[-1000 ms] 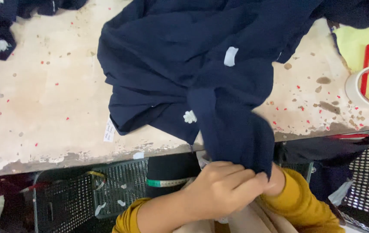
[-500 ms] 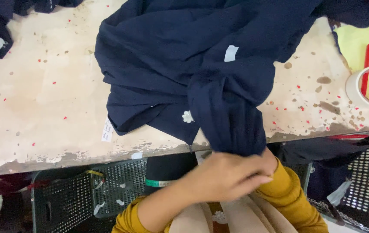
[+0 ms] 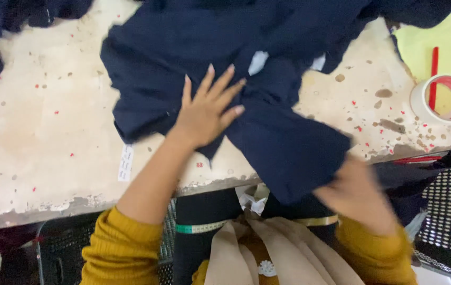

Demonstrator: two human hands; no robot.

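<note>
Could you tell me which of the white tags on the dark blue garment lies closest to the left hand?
The larger white tag, just beyond the left hand's fingertips; the other tag sits farther right, near the garment's edge.

Garment workshop: worn, stained beige desk (image 3: 40, 142), dark navy fabric garment (image 3: 193, 58), green measuring tape (image 3: 204, 228), black mesh crates (image 3: 449, 211) underneath.

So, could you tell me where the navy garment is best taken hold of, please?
Probably at the flap of the navy garment that hangs over the table's near edge. It is loose and free below, so come from the near side, where the blurred right hand is. The left hand lies flat on the cloth, fingers spread, pinning the rest.
</note>
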